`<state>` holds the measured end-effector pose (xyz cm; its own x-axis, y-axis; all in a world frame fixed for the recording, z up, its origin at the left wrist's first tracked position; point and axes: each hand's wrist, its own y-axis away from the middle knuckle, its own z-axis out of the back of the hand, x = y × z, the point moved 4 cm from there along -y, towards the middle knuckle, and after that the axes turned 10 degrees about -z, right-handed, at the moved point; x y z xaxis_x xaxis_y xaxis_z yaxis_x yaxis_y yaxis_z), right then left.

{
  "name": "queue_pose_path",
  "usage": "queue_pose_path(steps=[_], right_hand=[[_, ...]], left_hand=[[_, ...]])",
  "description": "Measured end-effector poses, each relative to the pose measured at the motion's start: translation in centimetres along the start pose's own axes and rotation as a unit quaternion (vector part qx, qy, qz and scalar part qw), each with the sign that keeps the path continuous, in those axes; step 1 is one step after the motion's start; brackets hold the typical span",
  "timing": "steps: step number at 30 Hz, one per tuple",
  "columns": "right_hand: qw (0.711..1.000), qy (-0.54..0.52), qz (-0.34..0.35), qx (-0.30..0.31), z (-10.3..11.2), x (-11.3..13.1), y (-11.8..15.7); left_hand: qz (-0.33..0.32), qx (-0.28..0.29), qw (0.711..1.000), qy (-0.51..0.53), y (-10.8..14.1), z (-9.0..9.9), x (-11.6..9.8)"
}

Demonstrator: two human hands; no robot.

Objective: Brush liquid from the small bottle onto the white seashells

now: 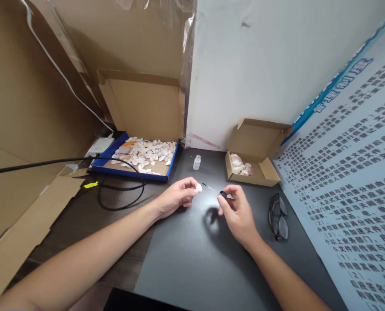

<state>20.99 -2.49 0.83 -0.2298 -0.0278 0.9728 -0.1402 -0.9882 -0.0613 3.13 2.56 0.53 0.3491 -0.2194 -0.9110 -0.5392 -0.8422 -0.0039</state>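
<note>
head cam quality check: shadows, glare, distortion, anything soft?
Head view: light from above; right hand casts a compact shadow on the dark mat. Glare on the plastic film over the cardboard. Wide-angle bowing at the edges; the poster slants. The left hand's white piece is nearly blown out.

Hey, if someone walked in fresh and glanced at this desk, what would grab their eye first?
Probably the two hands at the centre: the left hand pinches a small white piece, and the right hand holds a thin black-capped applicator pointed at it. Behind on the left, a blue-edged tray is heaped with pale pieces, and a small open cardboard box sits behind on the right.
</note>
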Motion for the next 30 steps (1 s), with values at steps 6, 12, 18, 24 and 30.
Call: queue_pose_path(steps=[6, 12, 18, 24, 30], right_hand=[[0.983, -0.107, -0.074, 0.127, -1.5, -0.3, 0.1], [0.977, -0.113, -0.101, 0.151, -1.8, -0.2, 0.3], [0.976, -0.121, -0.131, 0.125, -1.5, -0.4, -0.3], [0.984, -0.106, -0.135, 0.047, -0.5, -0.5, -0.4], [0.987, -0.105, -0.109, 0.05, -0.6, -0.3, -0.2]], left_hand=[[0.051, 0.043, 0.997, 0.05, 0.4, -0.5, 0.2], [0.065, 0.066, 0.995, 0.043, 0.6, -0.6, 0.7], [0.052, 0.072, 0.994, 0.07, 0.5, -0.6, 0.5], [0.044, 0.071, 0.993, 0.084, 0.4, -0.5, 0.3], [0.046, 0.069, 0.993, 0.086, 0.4, -0.6, 0.3]])
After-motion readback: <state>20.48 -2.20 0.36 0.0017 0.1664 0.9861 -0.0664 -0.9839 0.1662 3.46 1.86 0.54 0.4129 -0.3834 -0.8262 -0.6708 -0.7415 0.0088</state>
